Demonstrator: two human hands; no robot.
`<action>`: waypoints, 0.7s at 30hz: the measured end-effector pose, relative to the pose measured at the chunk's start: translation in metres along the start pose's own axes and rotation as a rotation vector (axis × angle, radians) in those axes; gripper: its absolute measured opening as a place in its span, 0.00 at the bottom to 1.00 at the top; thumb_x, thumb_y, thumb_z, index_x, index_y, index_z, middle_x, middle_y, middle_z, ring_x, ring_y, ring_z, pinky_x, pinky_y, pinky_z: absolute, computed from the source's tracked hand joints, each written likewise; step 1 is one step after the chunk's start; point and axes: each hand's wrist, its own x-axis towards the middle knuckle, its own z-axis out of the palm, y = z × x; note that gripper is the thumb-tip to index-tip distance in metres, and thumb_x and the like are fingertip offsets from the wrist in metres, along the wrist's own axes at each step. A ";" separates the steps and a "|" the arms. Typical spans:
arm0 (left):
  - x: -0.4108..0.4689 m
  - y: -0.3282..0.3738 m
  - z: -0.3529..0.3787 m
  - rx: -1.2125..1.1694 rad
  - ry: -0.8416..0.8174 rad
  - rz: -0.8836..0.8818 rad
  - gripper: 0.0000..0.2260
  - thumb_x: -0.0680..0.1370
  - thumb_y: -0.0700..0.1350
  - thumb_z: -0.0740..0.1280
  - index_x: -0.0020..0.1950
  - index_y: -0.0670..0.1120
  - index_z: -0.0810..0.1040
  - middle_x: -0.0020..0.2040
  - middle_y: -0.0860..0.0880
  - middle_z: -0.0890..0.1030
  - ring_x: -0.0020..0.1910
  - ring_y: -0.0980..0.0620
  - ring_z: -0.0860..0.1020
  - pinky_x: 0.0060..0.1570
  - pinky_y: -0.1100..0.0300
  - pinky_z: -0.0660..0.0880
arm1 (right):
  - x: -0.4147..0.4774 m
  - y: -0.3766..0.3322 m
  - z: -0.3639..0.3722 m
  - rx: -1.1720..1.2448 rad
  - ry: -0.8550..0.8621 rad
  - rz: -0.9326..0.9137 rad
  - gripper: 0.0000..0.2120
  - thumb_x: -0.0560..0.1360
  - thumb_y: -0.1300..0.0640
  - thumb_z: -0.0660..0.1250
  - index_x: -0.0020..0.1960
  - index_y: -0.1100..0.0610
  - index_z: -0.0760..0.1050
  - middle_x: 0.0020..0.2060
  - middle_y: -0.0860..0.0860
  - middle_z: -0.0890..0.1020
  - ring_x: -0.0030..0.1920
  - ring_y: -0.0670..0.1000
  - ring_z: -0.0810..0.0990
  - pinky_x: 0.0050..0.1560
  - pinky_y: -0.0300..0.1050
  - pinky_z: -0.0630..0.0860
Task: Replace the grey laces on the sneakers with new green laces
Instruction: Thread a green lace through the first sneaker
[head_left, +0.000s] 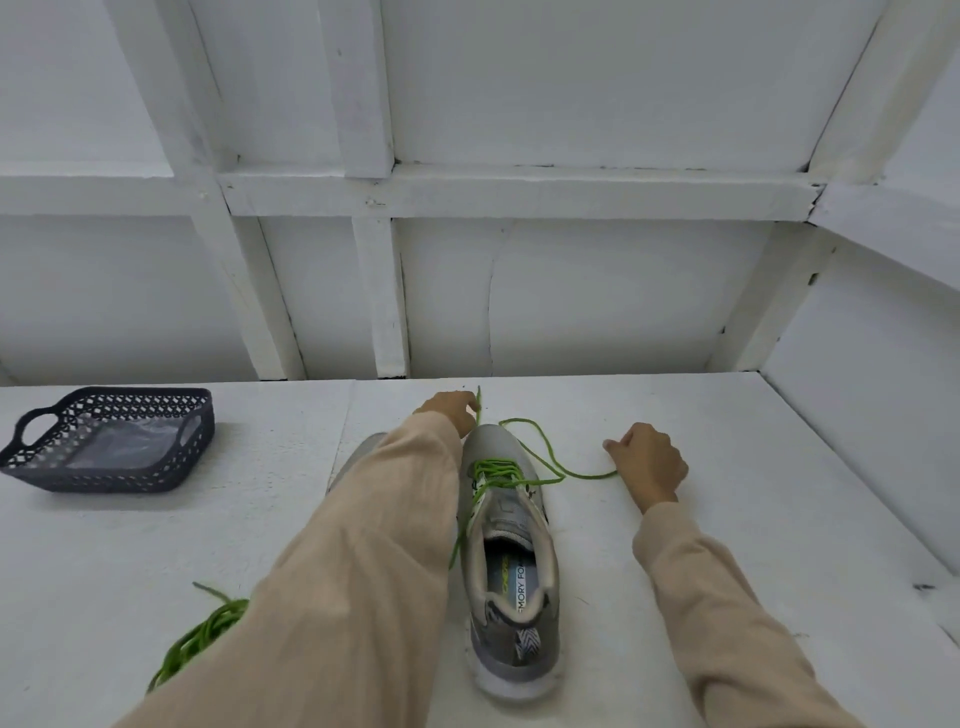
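Sneaker of grey mesh (511, 566) lies heel-near, toe-far between closed grips: left hand (451, 410) pinches one green-lace end (478, 402) beyond the toe, right hand (647, 462) holds the other.

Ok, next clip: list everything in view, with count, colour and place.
sneaker: one fully seen, grey, centre of table, partly laced in green; a second grey one shows behind the left sleeve
lace: one, green, threaded in the sneaker, ends pulled to both sides
spare lace: one bundle, green, near left
basket: one, dark, far left, clear plastic inside
table: one, white
left hand: beyond the toe, pinching a lace end
right hand: right of the sneaker, closed on the other end
sleeves: two, beige
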 end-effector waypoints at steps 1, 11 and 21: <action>0.004 0.005 0.003 -0.025 -0.018 0.017 0.16 0.81 0.42 0.58 0.67 0.50 0.74 0.70 0.47 0.72 0.68 0.45 0.70 0.65 0.57 0.66 | -0.002 0.003 0.004 -0.034 0.002 -0.014 0.13 0.77 0.48 0.67 0.50 0.59 0.77 0.49 0.56 0.82 0.49 0.60 0.80 0.44 0.44 0.69; 0.035 0.015 0.038 -0.027 -0.072 -0.108 0.34 0.80 0.66 0.44 0.69 0.43 0.71 0.68 0.41 0.73 0.66 0.39 0.70 0.65 0.48 0.63 | -0.005 -0.001 0.010 -0.018 0.001 -0.082 0.10 0.75 0.69 0.60 0.54 0.63 0.77 0.52 0.60 0.79 0.50 0.61 0.79 0.44 0.47 0.72; 0.023 -0.004 0.005 -0.235 0.388 0.023 0.05 0.70 0.45 0.75 0.40 0.44 0.83 0.40 0.43 0.84 0.45 0.45 0.81 0.42 0.60 0.72 | 0.001 -0.004 0.004 0.609 -0.095 0.029 0.08 0.76 0.69 0.63 0.51 0.68 0.79 0.41 0.60 0.82 0.36 0.57 0.82 0.41 0.47 0.80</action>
